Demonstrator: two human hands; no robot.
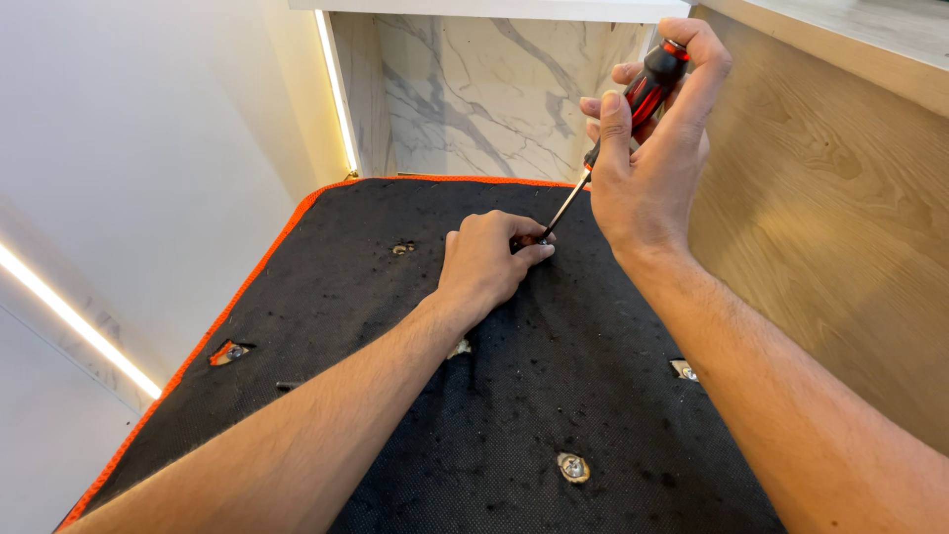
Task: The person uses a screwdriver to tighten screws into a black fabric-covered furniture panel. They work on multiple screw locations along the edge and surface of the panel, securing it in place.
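Right hand (652, 168) grips a red-and-black screwdriver (633, 109), tip meeting the left hand (489, 262), whose fingers pinch something hidden (probably a screw). Both rest over black fabric (554, 376) with orange edging, far centre; small metal fittings (573, 467) dot nearer holes.

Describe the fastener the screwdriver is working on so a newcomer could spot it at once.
On the black fabric panel with orange edging, go to the far middle. There the left hand pinches a small metal fastener. Unlike the other fasteners, it alone meets the tip of the red-and-black screwdriver held by the right hand.
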